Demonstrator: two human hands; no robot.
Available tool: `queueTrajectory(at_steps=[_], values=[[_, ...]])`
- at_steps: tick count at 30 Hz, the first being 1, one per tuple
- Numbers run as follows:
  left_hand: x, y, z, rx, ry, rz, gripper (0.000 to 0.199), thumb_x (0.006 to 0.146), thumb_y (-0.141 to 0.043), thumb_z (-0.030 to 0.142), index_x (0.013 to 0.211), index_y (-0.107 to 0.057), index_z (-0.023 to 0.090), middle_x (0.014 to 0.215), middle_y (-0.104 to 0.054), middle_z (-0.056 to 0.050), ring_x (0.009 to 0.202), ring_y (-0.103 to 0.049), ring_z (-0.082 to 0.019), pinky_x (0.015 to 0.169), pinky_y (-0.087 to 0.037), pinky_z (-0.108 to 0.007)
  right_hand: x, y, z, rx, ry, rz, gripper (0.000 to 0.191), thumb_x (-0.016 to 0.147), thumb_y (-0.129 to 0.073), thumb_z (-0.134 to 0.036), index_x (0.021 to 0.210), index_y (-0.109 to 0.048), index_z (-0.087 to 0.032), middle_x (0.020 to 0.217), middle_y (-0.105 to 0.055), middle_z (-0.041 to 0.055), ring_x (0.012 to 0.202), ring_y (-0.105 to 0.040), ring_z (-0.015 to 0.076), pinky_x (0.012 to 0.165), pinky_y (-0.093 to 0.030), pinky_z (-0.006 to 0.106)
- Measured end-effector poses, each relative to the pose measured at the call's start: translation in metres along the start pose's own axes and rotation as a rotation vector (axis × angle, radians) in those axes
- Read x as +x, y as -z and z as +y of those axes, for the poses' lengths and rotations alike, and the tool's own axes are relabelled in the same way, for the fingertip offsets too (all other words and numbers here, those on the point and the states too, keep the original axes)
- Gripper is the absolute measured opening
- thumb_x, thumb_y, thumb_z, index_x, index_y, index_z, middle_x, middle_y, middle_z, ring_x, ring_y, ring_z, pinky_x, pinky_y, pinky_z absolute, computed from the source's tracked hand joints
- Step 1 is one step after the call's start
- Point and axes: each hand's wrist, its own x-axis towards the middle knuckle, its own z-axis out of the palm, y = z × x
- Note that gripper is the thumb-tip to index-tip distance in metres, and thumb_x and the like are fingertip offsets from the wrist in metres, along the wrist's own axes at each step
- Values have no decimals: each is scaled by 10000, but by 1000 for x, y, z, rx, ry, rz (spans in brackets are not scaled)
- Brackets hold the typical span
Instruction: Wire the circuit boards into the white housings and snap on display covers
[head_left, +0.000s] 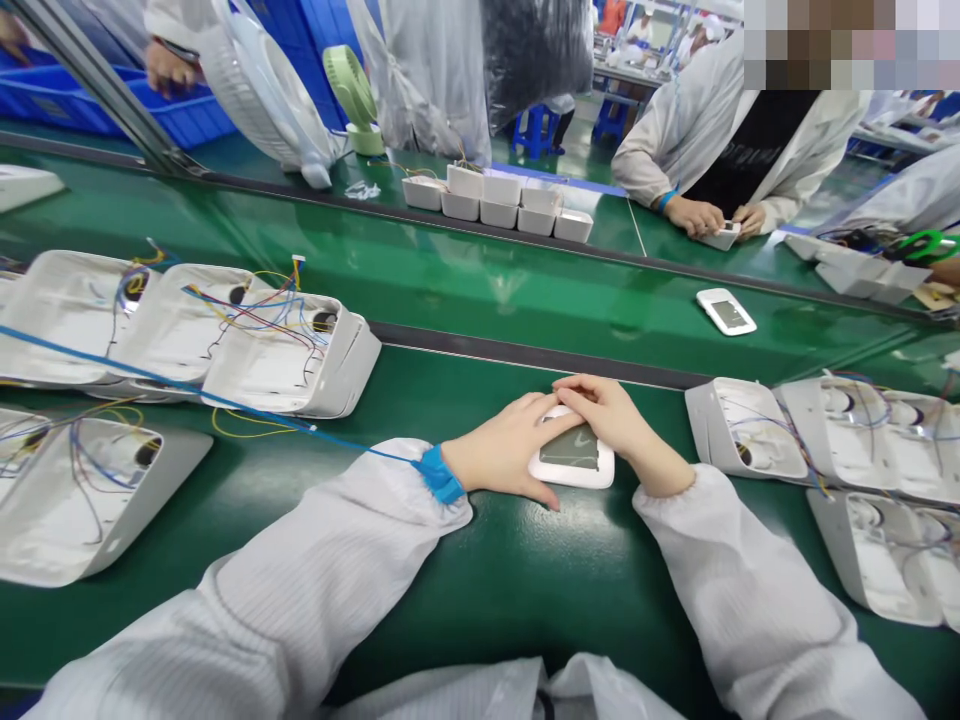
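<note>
A white rounded device with a dark grey screen (574, 450) lies on the green table in front of me. My left hand (510, 446) wears a blue wrist strap and grips the device's left side, thumb at the lower edge and fingers across the top. My right hand (611, 420) reaches over the upper right corner, its fingertips pressed together at the top edge and touching my left fingers. The hands hide the device's upper edge and left side.
White housings with loose wires stand at the left (292, 360) and right (757, 430). A blue cord (187, 385) runs to my left wrist. Beyond the raised ledge are another device (726, 312), small white boxes (499, 200), fans and a person handling a part.
</note>
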Motion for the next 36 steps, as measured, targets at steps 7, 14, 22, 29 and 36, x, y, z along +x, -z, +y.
queueTrajectory(at_steps=[7,14,22,29,36], values=[[2,-13,15,113,222,154,951,603,-808,461,1409,-376,202,1302,-505,-164,1155,-497,-362,992,-424,-537,-2,3,-3,-148,41,263,365,864,-598,-466,1085,-671,-185,1110,-703,93,952,-671,226,845,-520,366],[2,-8,6,83,181,422,810,680,-746,555,1346,-472,183,1309,-542,-174,1215,-502,-372,1044,-389,-552,-1,3,2,-182,-19,237,498,898,-496,-610,1168,-645,-220,1201,-675,86,1111,-616,267,967,-452,422],[6,5,-10,-416,520,438,427,913,-499,512,1060,-719,177,987,-753,-63,858,-689,-213,723,-512,-302,-2,4,2,-104,91,215,491,896,-516,-571,1167,-660,-187,1174,-686,97,1055,-631,258,954,-455,407],[5,9,6,-269,500,443,382,931,-497,491,1050,-729,213,957,-763,-24,808,-689,-183,714,-485,-280,-6,2,-8,-145,44,229,460,884,-546,-550,1153,-674,-200,1170,-692,82,1075,-628,254,960,-448,387],[4,12,14,-173,415,414,328,952,-480,421,1067,-711,219,936,-755,-6,808,-683,-163,709,-477,-256,-12,-1,-16,-220,113,353,394,873,-550,-558,951,-710,-207,996,-732,48,941,-656,244,850,-474,352]])
